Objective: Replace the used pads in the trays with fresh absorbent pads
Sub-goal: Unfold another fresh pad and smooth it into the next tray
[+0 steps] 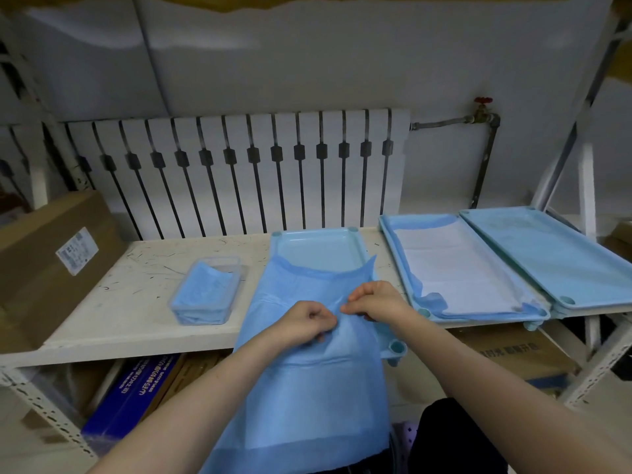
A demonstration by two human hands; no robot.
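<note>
Three light-blue trays stand on the white shelf (136, 285). The middle tray (318, 248) is the one being worked on; just right of it is a second tray (424, 312), and touching that one's far side a third tray (547, 258), whose bare floor shows nothing in it. The second tray holds one pad (455, 268), white side up with blue edges rumpled along the tray's walls. One blue pad (307, 388) lies over the near half of the middle tray and hangs down past the shelf edge; the tray's far half is uncovered. Two hands meet above this pad, close to each other: the left hand (307, 323) has its fingers curled and pinches a fold of the blue sheet; the right hand (376, 302) pinches the same sheet between thumb and fingertips. Left of the middle tray stands one clear plastic box (205, 292) holding folded blue pads (how many cannot be told); further left is one cardboard box (44, 261) with a white label. Behind the middle tray is one white radiator (239, 172).
</note>
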